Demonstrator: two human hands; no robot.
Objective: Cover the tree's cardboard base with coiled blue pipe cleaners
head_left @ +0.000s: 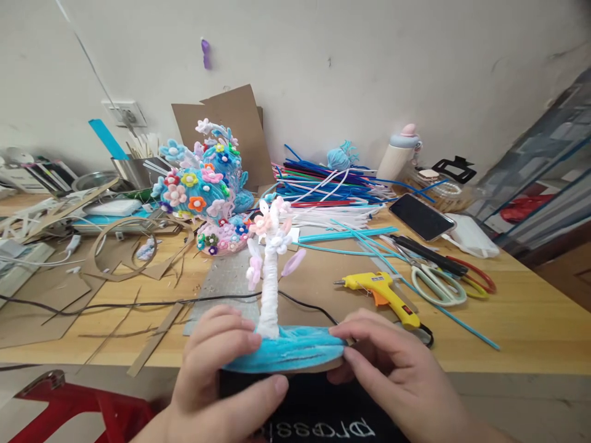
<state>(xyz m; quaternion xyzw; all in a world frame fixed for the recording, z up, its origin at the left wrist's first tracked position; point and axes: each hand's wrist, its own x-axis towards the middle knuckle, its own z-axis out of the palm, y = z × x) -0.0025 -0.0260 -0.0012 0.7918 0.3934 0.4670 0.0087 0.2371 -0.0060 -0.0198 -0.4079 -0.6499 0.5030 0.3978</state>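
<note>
A flat oval base covered in blue fuzzy strands is held up at the table's front edge. From its left part rises a white wrapped stem, topped with pale pink and white flowers. My left hand grips the base's left end, fingers over the top and thumb below the front. At the right end, my right hand pinches the rim between thumb and fingers. Brown cardboard shows along the base's lower right edge. Behind the stem stands a larger blue piece covered with colourful flowers.
A yellow glue gun and scissors lie right, near a phone. Pipe cleaners are piled at the back. A black cable crosses the table; cardboard scraps lie left. A red stool is lower left.
</note>
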